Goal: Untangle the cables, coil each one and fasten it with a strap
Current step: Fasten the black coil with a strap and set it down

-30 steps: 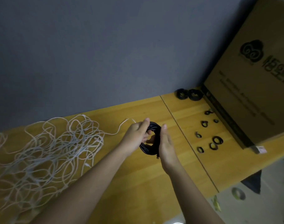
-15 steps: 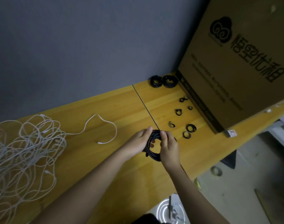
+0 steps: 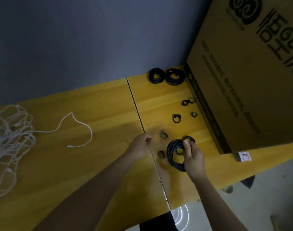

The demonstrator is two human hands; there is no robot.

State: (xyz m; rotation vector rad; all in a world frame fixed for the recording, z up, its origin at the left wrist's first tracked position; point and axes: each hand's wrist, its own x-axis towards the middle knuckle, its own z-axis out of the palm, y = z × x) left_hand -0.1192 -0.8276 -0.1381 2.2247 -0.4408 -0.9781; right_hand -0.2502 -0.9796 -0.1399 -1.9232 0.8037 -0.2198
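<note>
My right hand (image 3: 193, 157) has its grip closed on the black coil (image 3: 175, 153), thumb and fingers pinched round its right side; the coil sits just over the table (image 3: 100, 114), right of the seam (image 3: 137, 112). My left hand (image 3: 140, 145) hovers beside it with fingers curled loosely — blurred, and I can't tell whether it holds anything. Small strap loops (image 3: 176, 117) lie scattered between my hands and the box (image 3: 242, 77), one just left of the coil. Two finished coils (image 3: 165, 76) rest by the wall, touching the box's corner. The white tangle (image 3: 9, 139) is far left, its free end trailing into bare wood — open room there. The table's near edge runs just below my right wrist.
</note>
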